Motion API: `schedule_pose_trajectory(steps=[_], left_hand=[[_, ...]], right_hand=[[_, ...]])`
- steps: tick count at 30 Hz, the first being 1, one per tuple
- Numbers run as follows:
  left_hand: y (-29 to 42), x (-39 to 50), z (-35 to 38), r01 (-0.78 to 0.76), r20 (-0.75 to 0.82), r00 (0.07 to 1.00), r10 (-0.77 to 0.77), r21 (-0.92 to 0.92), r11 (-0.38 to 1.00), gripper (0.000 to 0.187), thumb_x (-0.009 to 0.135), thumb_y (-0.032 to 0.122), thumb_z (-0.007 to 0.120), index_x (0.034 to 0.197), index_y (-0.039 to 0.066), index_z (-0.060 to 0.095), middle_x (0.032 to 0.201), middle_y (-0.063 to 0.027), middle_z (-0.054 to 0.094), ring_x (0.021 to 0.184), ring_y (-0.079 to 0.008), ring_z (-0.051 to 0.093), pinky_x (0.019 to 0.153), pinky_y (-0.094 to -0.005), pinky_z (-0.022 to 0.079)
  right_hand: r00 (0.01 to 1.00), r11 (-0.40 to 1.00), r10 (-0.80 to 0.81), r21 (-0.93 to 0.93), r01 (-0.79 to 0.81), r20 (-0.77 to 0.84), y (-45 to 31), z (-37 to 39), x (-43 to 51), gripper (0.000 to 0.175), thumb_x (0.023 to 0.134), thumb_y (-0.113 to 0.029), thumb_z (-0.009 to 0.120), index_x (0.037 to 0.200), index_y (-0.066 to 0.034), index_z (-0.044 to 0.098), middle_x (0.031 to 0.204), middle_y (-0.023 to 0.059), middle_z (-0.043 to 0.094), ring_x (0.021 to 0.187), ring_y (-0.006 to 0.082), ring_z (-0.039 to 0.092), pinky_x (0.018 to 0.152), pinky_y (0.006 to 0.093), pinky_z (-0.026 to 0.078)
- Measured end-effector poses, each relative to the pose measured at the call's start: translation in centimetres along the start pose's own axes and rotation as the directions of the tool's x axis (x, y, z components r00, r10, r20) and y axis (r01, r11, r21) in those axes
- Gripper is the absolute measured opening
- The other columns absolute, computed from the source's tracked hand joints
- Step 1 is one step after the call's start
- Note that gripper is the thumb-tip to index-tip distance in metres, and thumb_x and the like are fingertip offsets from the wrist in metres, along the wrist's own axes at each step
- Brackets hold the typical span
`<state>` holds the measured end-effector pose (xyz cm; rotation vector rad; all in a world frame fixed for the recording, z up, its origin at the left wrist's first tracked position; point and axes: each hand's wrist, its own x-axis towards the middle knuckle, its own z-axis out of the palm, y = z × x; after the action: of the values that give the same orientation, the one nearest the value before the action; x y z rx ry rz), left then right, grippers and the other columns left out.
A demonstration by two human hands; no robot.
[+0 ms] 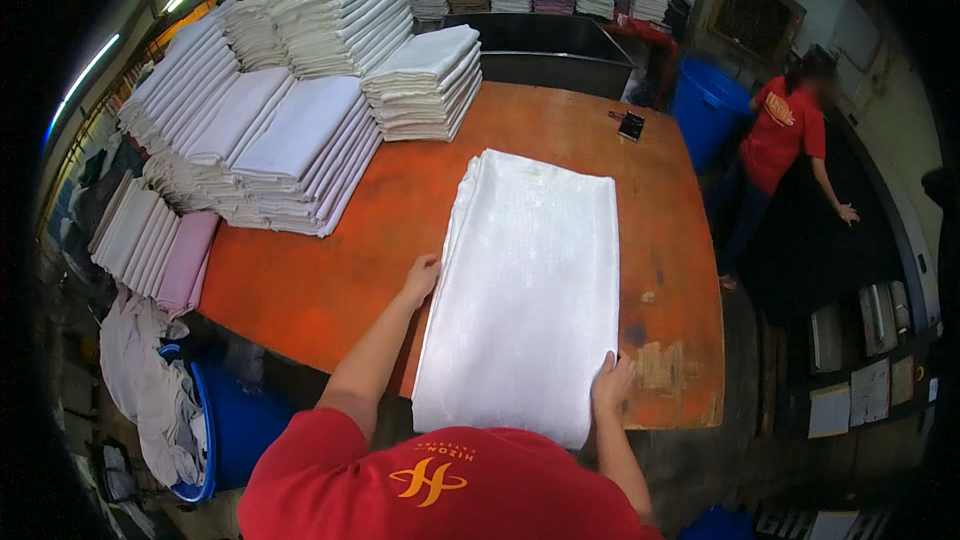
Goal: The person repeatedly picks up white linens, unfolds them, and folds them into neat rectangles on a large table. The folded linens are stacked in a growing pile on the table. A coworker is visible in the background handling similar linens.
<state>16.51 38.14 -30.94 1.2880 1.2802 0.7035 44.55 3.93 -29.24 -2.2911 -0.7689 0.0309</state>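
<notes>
A folded white cloth (529, 292) lies lengthwise before me on the orange-topped wooden table (300, 281), its near end hanging past the table's front edge against my red shirt. My left hand (421, 279) is at the cloth's left edge with fingers curled; whether they pinch the fabric is hidden. Lower down on the opposite side, my right hand (613, 384) grips the right edge near the front corner, thumb on top. Several layers show along the cloth's left and far-left edges.
Tall stacks of folded white cloths (300, 127) fill the table's far left, with a pink cloth (184, 259) beside them. A phone-like black object (631, 126) lies far right. Blue bins (236, 420) flank the table; one holds loose cloth. A person in red (784, 131) stands at right.
</notes>
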Motion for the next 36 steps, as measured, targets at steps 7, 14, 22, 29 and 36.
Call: schedule_pose_trajectory(steps=[7,14,22,29,36], left_hand=[[2.4,18.5,6.1,-0.224,-0.204,0.931,0.303,0.338,0.914,0.044,0.081,0.013,0.064,0.122,0.001,0.052,0.116,-0.0172,0.060,0.108,-0.0296,0.058,0.093,-0.0369,0.046],[9.0,28.7,9.0,-0.400,-0.039,0.880,0.472,0.472,0.785,0.044,0.075,0.005,0.061,0.119,0.007,0.056,0.112,-0.0195,0.063,0.104,-0.0336,0.061,0.090,-0.0407,0.048],[16.9,39.0,6.3,-0.590,0.428,0.801,0.419,0.444,0.674,0.055,0.087,0.053,0.058,0.073,-0.001,0.066,0.064,-0.0180,0.063,0.064,-0.0305,0.061,0.063,-0.0427,0.047],[20.4,38.2,5.1,-0.509,-0.161,0.769,0.619,0.432,0.745,0.032,0.092,0.032,0.058,0.101,0.001,0.060,0.088,-0.0157,0.066,0.075,-0.0236,0.062,0.067,-0.0364,0.047],[6.2,7.6,3.6,-0.291,0.020,0.932,0.362,0.637,0.714,0.042,0.083,0.036,0.067,0.104,0.002,0.054,0.094,-0.0143,0.055,0.083,-0.0301,0.057,0.073,-0.0407,0.047]], right_hand=[[1.000,0.993,0.007,-0.115,-0.007,-0.002,-0.9,0.5,0.2,0.027,0.093,-0.019,0.052,0.104,0.0052,0.056,0.100,0.0247,0.054,0.098,0.0418,0.050,0.086,0.0468,0.040],[0.994,0.984,0.106,-0.141,-0.107,-0.015,-2.2,1.0,1.2,0.025,0.091,-0.020,0.054,0.100,0.0033,0.057,0.095,0.0228,0.054,0.093,0.0397,0.051,0.082,0.0465,0.040],[0.991,0.973,0.133,-0.191,-0.130,0.002,-1.8,1.6,1.2,0.023,0.091,-0.018,0.056,0.099,0.0033,0.057,0.093,0.0203,0.053,0.090,0.0369,0.051,0.081,0.0448,0.041],[0.992,0.972,0.120,-0.205,-0.112,0.026,-2.5,1.4,1.7,0.026,0.092,-0.019,0.054,0.102,0.0040,0.056,0.095,0.0216,0.053,0.091,0.0375,0.051,0.081,0.0451,0.041],[0.989,0.967,0.131,-0.230,-0.114,0.063,-2.2,1.4,1.5,0.030,0.095,-0.022,0.050,0.108,0.0050,0.055,0.102,0.0251,0.053,0.100,0.0410,0.049,0.087,0.0484,0.039]])
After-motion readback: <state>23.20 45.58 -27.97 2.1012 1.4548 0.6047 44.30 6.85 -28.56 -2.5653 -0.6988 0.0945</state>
